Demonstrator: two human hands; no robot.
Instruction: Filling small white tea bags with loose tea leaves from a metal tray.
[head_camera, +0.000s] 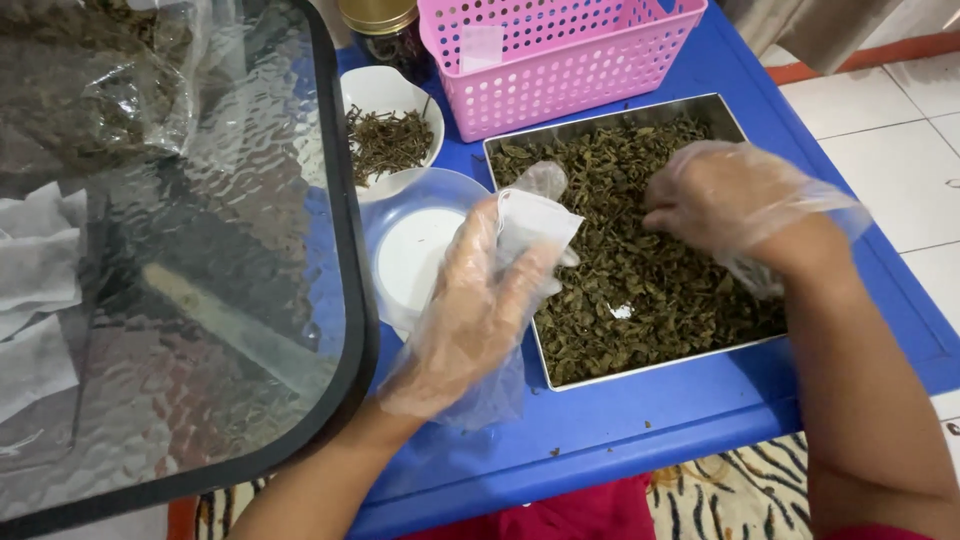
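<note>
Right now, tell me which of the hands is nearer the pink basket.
Right. The right hand reaches into the metal tray of dried leaves just below the pink basket; the left hand, holding a small white bag, sits lower and farther off.

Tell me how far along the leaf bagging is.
Done: nothing finished shows; the pink basket shows no filled bags through its visible wall. In hand: the left hand holds a small white bag, while the right hand pinches dried leaves. Left: the metal tray is still covered with leaves.
</note>
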